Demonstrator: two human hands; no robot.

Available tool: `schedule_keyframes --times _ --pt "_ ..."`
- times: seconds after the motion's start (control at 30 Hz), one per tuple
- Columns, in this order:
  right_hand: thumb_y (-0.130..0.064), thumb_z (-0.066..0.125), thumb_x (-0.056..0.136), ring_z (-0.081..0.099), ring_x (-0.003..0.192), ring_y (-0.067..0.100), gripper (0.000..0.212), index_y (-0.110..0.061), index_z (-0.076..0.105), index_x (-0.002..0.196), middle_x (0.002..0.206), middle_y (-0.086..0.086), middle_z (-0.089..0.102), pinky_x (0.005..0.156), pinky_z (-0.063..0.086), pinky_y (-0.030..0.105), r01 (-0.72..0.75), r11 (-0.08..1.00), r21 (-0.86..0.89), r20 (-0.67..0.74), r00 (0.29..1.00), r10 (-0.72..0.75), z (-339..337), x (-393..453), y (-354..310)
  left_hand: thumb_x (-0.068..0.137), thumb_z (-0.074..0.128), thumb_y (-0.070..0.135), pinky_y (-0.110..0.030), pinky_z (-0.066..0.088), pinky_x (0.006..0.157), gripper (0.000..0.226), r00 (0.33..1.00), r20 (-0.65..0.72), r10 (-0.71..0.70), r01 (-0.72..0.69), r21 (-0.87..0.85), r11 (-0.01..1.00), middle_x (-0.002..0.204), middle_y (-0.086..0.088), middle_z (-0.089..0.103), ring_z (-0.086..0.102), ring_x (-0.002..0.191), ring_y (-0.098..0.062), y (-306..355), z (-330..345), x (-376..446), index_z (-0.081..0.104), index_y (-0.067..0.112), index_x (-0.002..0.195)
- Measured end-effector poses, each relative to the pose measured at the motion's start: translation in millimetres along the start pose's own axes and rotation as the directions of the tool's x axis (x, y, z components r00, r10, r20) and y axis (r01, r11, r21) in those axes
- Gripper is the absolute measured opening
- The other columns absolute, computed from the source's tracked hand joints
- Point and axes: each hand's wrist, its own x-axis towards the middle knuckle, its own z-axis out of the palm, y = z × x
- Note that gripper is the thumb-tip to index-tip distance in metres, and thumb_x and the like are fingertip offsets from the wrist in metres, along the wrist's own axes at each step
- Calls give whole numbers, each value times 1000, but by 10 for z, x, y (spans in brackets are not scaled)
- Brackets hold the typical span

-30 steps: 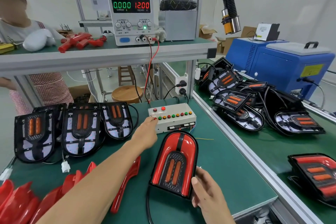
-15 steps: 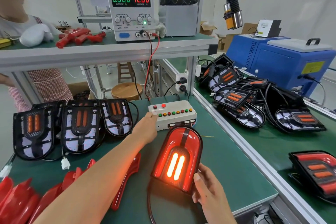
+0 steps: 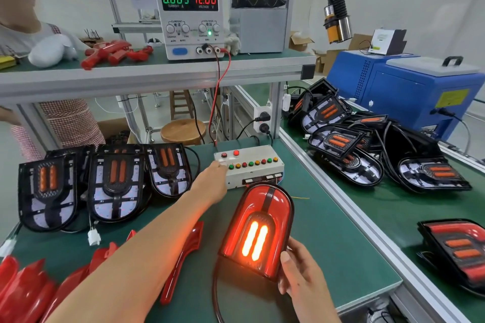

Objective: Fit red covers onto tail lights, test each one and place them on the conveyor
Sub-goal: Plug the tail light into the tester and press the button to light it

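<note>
- Head view, the only one: you're in the test step. Covered tail light [image 3: 258,231] sits on the green bench, tilted up toward you, both centre bars lit bright orange-red.
- Your right hand [image 3: 301,267] holds it at the lower right corner, thumb on the front edge, fingers wrapped behind the housing.
- Your left hand [image 3: 211,179] reaches to the left end of the test box [image 3: 249,166], fingertips touching it at the button row. Which button, and how the fingers curl: can't tell, the back of the hand hides them.
- Power supply [image 3: 190,17] on the shelf reads 0.065 A, 12.00 V, so the lamp draws current. Judgement: this function passes.
- Bare tail lights [image 3: 115,183] without covers stand in a row at your left; loose red covers [image 3: 29,286] are piled at the near left corner.
- Conveyor [image 3: 393,207] runs along your right; one finished light [image 3: 459,246] lies on it near you, a heap of uncovered units further up.
- Next, likely: step through the remaining buttons, release, unplug the cable, then carry the unit right onto the belt. Mind the lead trailing under the lamp; it could snag.
</note>
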Motion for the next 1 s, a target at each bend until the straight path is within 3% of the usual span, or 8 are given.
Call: schedule_keyframes --times 0.13,0.27,0.47,0.6,0.73,1.0 --pt "-20 51 103 53 54 19 25 -31 57 125 94 -3 74 55 47 31 -4 1000 -10 -5 1000 4 2 5 1 93 55 1 -45 49 102 47 1000 -1 -4 4 -2 1000 138 -12 48 56 123 -33 14 -19 11 50 7 139" --pt "-16 51 103 48 52 18 26 -23 59 126 96 1 76 51 43 28 1 999 44 -2 1000 -1 15 -8 -7 91 56 -1 -45 50 98 63 999 13 -33 33 -8 999 142 -12 42 55 124 -36 54 -4 1 36 11 150" --pt "-13 49 104 48 52 18 26 -24 59 124 93 3 75 50 43 25 -2 999 50 -3 1000 2 15 -30 -30 91 50 -3 -46 50 100 85 997 67 -26 25 24 999 152 -17 26 40 134 -36 154 -23 33 18 33 160" --pt "-12 49 104 48 52 18 25 -22 60 124 90 4 75 51 42 27 0 998 62 -2 1000 0 25 -34 -53 95 51 3 -47 45 107 80 994 100 -41 33 73 997 160 -19 11 28 142 -36 198 -16 78 19 38 160" --pt "-3 49 103 44 48 19 29 -16 60 126 78 0 71 47 38 25 0 995 102 -21 1000 2 39 -24 -69 95 48 3 -47 43 107 78 993 97 -60 49 107 993 161 -18 8 24 144 -36 207 3 118 22 39 159" --pt "-7 49 104 45 51 19 26 -19 61 124 96 1 75 50 41 27 -11 997 77 -41 999 14 46 -65 -106 94 52 4 -47 47 103 84 992 114 -57 42 136 990 162 -18 4 26 143 -36 198 28 102 15 41 160"
